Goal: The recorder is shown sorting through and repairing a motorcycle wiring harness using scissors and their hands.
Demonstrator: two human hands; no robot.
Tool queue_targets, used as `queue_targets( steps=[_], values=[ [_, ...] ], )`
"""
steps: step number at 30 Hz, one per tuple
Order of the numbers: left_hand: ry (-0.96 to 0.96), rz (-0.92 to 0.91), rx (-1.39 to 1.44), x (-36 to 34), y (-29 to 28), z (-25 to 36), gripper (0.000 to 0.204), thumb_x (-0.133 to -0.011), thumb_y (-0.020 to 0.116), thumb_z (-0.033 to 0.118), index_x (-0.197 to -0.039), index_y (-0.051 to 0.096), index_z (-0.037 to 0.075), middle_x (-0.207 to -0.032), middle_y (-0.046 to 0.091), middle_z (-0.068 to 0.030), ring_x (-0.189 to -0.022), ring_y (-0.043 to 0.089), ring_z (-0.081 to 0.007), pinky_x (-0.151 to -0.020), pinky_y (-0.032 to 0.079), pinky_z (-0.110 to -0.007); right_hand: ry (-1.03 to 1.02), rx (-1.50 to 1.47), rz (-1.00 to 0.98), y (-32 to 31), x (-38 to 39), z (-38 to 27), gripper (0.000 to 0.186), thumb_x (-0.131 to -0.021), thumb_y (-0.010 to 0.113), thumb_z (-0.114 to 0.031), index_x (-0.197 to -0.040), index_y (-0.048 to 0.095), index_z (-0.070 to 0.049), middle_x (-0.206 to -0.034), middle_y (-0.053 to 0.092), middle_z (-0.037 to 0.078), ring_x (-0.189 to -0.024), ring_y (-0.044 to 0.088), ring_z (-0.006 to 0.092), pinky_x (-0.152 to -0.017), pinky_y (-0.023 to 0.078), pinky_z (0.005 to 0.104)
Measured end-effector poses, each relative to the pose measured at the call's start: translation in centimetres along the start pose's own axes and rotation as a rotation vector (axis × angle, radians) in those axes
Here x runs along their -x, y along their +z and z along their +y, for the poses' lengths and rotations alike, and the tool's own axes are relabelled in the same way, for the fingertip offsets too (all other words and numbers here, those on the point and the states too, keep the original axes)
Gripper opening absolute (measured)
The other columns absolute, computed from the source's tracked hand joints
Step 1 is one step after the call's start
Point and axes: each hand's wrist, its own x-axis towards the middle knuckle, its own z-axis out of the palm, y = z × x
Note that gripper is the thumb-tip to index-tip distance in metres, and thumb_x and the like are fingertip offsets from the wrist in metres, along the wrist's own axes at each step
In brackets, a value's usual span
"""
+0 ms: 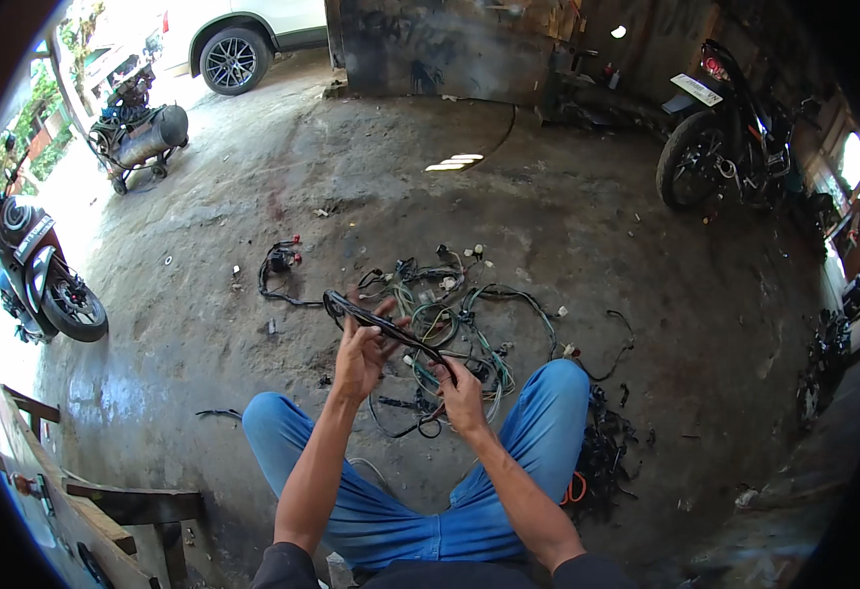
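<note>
Sitting on a concrete floor in blue jeans, I hold a black sheathed length of wiring harness [390, 329] stretched between both hands. My left hand [363, 355] grips it near its upper left part, fingers curled round it. Lower right, my right hand [461, 391] pinches the same length. Its far end [335, 301] sticks out past my left hand. Beyond my hands a tangle of green, black and white wires with connectors [459, 314] lies on the floor.
A separate black wire bundle [278, 265] lies to the left. More black cable and an orange piece [597, 461] sit by my right knee. Motorcycles stand at right [724, 137] and left [32, 280]; a compressor [140, 137], a car [238, 39], wooden frames [106, 510].
</note>
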Motion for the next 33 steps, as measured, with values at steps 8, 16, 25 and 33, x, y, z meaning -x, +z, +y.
queue_targets(
  steps=[8, 16, 25, 33],
  values=[
    [-0.113, -0.227, -0.498, -0.3, 0.3, -4.0, 0.075, -0.087, 0.05, -0.01, -0.155, 0.022, 0.006, -0.115, 0.063, -0.0133, -0.113, 0.065, -0.0273, -0.101, 0.052, -0.04, -0.003, -0.054, 0.18, -0.8, -0.2, -1.2, 0.028, -0.101, 0.064, -0.025, -0.11, 0.065, 0.002, -0.084, 0.067, 0.005, -0.077, 0.057, 0.008, -0.069, 0.046, 0.0248],
    [-0.189, -0.283, -0.582, -0.7, 1.2, -1.5, 0.074, -0.09, 0.063, -0.005, -0.155, 0.027, 0.002, -0.112, 0.064, -0.0085, -0.116, 0.065, -0.0248, -0.101, 0.051, -0.037, -0.088, -0.071, 0.241, -3.5, -1.4, -2.2, 0.036, -0.1, 0.066, -0.034, -0.102, 0.065, 0.002, -0.072, 0.056, -0.001, -0.064, 0.042, 0.0052, -0.056, 0.036, 0.0254],
    [-0.13, -0.312, -1.292, -0.7, -2.1, 0.1, 0.062, -0.084, 0.053, -0.003, -0.146, 0.041, 0.0, -0.12, 0.065, -0.0115, -0.113, 0.064, -0.0239, -0.096, 0.051, -0.038, -0.066, -0.019, 0.18, -10.4, -5.3, -6.9, 0.044, -0.099, 0.065, -0.041, -0.091, 0.069, 0.002, -0.063, 0.048, -0.004, -0.063, 0.038, 0.0052, -0.054, 0.031, 0.0267],
    [0.0, -0.005, -0.011, -2.2, -2.4, -2.8, 0.065, -0.089, 0.054, 0.004, -0.15, 0.035, 0.002, -0.14, 0.055, -0.0144, -0.131, 0.055, -0.0299, -0.105, 0.049, -0.04, -0.059, 0.113, -0.012, -10.7, -5.0, -7.7, 0.03, -0.097, 0.069, -0.03, -0.093, 0.071, 0.0, -0.063, 0.056, 0.0, -0.061, 0.05, 0.0068, -0.056, 0.039, 0.0278]
  ],
)
